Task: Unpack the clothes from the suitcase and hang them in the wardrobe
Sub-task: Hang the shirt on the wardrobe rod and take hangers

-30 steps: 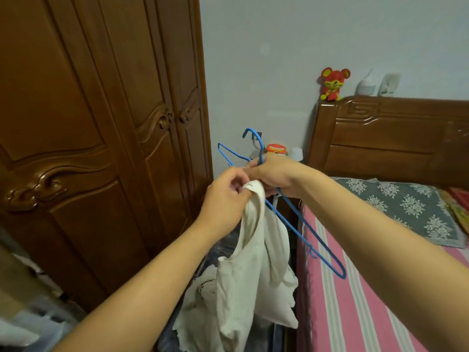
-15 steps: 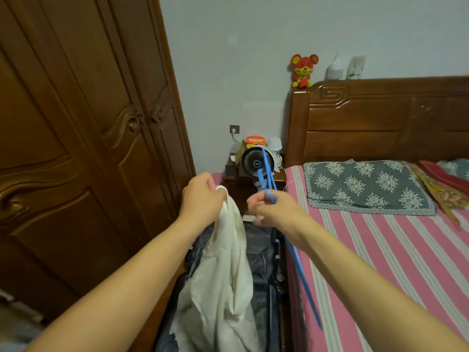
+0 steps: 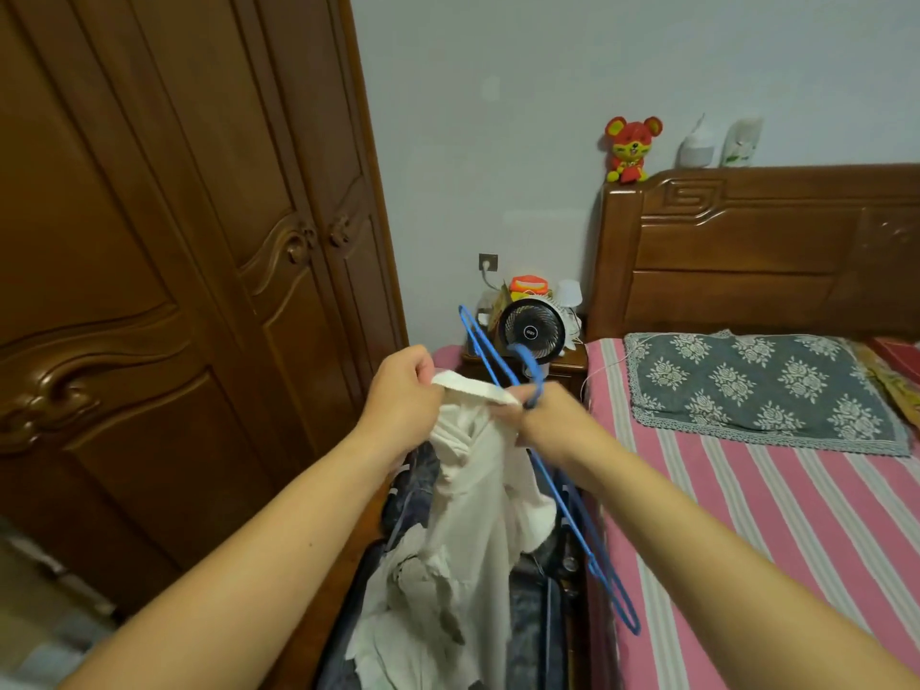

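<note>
The white garment hangs in front of the person, held up by its top edge above the open suitcase, with its lower folds bunched over the dark clothes packed inside. The left hand pinches one end of that upper hem with curled fingers, and the right hand grips the other end, so a short band of cloth is stretched taut between them (the two hands sit close together, but not touching). The right hand also holds the blue hanger near its neck; the hook curls just above the knuckles, one arm of the wire slants up towards the small fan, and the other runs down along the edge of the bed. The hanger lies beside the garment rather than inside it, as far as can be seen. The wardrobe stands to the left, its carved doors closed. The suitcase lies on the floor between the wardrobe and the bed. A patterned pillow rests on the striped sheet, and a red plush toy sits on top of the headboard.
</note>
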{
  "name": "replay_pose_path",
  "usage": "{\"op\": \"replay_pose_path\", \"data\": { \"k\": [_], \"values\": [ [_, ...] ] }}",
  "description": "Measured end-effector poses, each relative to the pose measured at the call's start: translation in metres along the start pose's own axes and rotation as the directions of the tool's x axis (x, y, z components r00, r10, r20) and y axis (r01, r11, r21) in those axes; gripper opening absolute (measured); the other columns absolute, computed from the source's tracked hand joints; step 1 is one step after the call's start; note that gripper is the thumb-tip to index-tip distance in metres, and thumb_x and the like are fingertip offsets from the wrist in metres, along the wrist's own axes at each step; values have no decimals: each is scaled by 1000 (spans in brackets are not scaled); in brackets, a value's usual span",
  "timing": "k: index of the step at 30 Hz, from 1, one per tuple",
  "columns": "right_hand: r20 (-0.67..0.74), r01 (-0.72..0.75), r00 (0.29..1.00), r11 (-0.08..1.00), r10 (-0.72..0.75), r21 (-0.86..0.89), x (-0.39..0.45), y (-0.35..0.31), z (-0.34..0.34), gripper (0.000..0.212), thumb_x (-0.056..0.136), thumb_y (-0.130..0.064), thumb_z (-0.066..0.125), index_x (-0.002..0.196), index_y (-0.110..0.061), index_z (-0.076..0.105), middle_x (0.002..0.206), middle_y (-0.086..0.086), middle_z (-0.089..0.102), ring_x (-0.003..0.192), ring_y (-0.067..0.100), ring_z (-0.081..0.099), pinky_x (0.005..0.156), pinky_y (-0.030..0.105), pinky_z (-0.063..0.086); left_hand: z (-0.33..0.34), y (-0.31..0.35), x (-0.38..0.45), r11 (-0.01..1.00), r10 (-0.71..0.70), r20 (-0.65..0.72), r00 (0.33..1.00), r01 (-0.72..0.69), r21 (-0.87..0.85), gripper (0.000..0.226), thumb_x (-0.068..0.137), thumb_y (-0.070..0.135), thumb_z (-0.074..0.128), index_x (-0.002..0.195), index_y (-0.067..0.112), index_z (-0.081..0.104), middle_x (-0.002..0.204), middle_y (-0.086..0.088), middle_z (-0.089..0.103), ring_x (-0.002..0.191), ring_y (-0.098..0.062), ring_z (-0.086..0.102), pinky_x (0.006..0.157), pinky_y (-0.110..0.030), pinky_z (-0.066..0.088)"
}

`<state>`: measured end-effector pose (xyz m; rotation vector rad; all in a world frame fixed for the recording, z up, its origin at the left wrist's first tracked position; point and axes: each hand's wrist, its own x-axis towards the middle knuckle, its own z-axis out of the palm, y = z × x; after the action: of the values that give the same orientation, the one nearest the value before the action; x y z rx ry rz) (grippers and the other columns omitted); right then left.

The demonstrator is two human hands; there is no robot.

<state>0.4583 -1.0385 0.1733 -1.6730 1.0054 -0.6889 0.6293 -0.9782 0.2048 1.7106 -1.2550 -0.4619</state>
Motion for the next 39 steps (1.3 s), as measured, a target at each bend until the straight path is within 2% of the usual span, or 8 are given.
{"op": "replay_pose_path", "data": {
  "k": [8, 12, 15, 20, 26, 32, 35, 39],
  "values": [
    [-80, 76, 992, 961, -100, -266, 40, -47, -89, 8, 82, -12, 78, 75, -16, 77, 57, -10, 62, 53, 3, 52, 49, 15, 41, -16, 33, -2, 825, 229, 487, 843, -433, 363, 48, 95, -6, 46, 108, 31, 75, 114, 9, 54, 101, -9, 55, 87, -20, 46],
    [189, 128, 980, 941, -70, -314, 36, -39, -96, 26, 88, -21, 76, 113, -30, 75, 81, -7, 68, 71, 2, 60, 67, 16, 47, -4, 36, 30, 784, 194, 392, 899, -383, 489, 52, 88, -7, 42, 129, 18, 62, 138, 1, 56, 122, -24, 57, 98, -39, 51],
    [69, 134, 991, 946, -119, -295, 27, -4, -99, 36, 98, -25, 64, 132, -35, 59, 98, -3, 62, 63, -8, 56, 57, 8, 43, 7, 20, 47, 852, 18, 429, 903, -238, 466, 57, 92, -4, 45, 145, 15, 48, 146, -1, 48, 125, -27, 55, 94, -32, 52],
    [-197, 31, 976, 956, -92, -293, -3, 62, -114, 27, 102, -6, 48, 119, -25, 39, 100, 4, 56, 57, 1, 50, 65, 25, 39, 32, -28, 52, 794, -252, 408, 877, -53, 606, 54, 92, -1, 42, 144, 14, 45, 124, -15, 56, 106, -31, 60, 88, -44, 57],
    [-87, -17, 996, 983, 1, -182, -48, 81, -111, 8, 99, -5, 57, 102, -9, 51, 94, 10, 74, 40, 4, 55, 48, 19, 43, 53, -69, 49, 683, -302, 408, 862, -103, 723, 32, 93, 4, 48, 125, 10, 50, 116, -15, 58, 101, -31, 62, 88, -45, 55],
    [-30, 19, 999, 980, -26, -200, -47, 65, -69, 9, 90, -7, 71, 84, -12, 67, 70, 1, 74, 55, -3, 61, 61, 17, 45, 59, -57, 32, 601, -231, 467, 853, -253, 758, 39, 88, 4, 54, 126, 7, 46, 144, -10, 40, 109, -33, 60, 91, -45, 53],
    [-88, 77, 991, 965, -102, -252, -32, 55, -41, 19, 89, -16, 72, 74, -25, 65, 73, -2, 74, 56, 3, 64, 58, 26, 50, 60, -24, 9, 619, -131, 473, 871, -301, 725, 29, 89, 8, 56, 114, 17, 46, 124, -6, 51, 97, -27, 61, 87, -45, 55],
    [-126, 68, 989, 992, -81, -106, -19, 46, -14, 14, 91, -10, 68, 79, -16, 63, 71, 5, 74, 59, 18, 72, 66, 36, 58, 48, 9, -20, 796, 39, 528, 848, -346, 497, 18, 92, 13, 54, 109, 18, 53, 143, -8, 46, 118, -27, 55, 100, -44, 47]
  ]
}}
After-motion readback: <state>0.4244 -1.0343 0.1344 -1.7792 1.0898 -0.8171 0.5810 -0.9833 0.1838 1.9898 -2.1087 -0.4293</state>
